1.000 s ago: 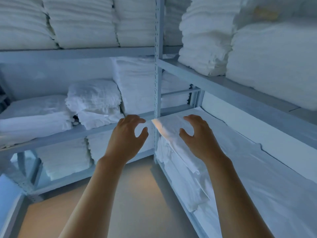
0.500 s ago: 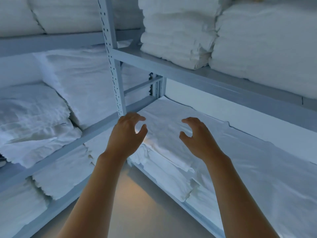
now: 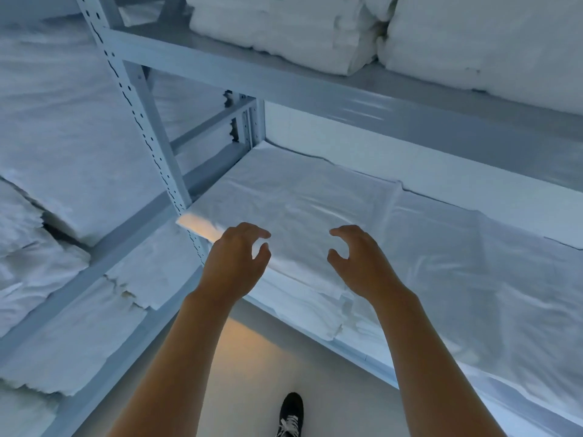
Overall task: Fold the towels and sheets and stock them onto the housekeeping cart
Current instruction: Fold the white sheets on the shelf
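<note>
Head view | left hand (image 3: 233,263), right hand (image 3: 362,263) clawed, empty | folded sheets (image 3: 293,203) at 12 o'clock, equally near

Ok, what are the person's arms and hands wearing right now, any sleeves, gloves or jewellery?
Nothing shows on them. The left hand and right hand are bare, with no gloves, rings or watch visible. Both forearms are uncovered down to the bottom edge of the picture, so no sleeve is in view. The only clothing seen is a black shoe with white laces on the floor below.
</note>
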{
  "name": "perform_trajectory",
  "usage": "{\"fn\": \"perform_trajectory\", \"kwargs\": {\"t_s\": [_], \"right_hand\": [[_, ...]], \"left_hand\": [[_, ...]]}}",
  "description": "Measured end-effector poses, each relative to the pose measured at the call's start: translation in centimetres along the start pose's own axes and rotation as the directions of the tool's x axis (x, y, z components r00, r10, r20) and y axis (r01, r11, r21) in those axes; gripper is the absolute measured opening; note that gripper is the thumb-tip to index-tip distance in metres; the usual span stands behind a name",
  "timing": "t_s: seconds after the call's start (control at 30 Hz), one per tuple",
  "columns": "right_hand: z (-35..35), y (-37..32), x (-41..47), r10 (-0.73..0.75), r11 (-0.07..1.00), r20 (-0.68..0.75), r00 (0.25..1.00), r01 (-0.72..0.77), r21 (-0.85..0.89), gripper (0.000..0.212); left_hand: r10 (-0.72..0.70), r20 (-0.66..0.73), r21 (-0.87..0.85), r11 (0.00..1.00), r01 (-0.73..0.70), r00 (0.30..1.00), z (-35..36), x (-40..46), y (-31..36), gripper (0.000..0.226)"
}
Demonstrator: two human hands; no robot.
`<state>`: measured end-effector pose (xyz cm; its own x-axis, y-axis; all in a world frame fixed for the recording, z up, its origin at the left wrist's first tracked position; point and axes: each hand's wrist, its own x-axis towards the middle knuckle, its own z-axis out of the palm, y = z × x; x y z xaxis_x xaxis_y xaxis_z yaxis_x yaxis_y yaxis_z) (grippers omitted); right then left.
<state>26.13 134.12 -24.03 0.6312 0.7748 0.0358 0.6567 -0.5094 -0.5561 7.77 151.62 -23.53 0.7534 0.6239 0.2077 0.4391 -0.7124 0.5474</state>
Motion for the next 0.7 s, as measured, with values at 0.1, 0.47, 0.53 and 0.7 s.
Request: {"fn": "perform_trajectory", "kwargs": {"t_s": [0.1, 0.47, 0.53, 0.7], "right_hand": [[2.4, 0.7, 3.5, 0.016, 0.999, 0.006, 1.0, -0.016, 0.03, 0.046], [12.8, 2.6, 13.8, 0.064, 0.998, 0.098, 0.993, -0.065, 0.003, 0.063], [14.9, 3.0, 15.1, 0.092, 0.996, 0.109, 0.99, -0.091, -0.012, 0.064], [20.4, 3.0, 18.5, 0.177, 0.984, 0.138, 0.975, -0.172, -0.043, 0.067]], "left_hand": [[0.017, 0.059, 0.072, 0.997, -0.022, 0.998, 1.2, 2.7, -2.0, 0.025], [0.04, 0.235, 0.238, 0.966, -0.098, 0.971, 6.1, 12.0, -11.2, 0.044], [0.046, 0.269, 0.236, 0.965, -0.112, 0.962, 7.3, 13.7, -13.4, 0.045], [0.082, 0.356, 0.226, 0.959, -0.171, 0.931, 10.5, 18.0, -19.6, 0.048]]}}
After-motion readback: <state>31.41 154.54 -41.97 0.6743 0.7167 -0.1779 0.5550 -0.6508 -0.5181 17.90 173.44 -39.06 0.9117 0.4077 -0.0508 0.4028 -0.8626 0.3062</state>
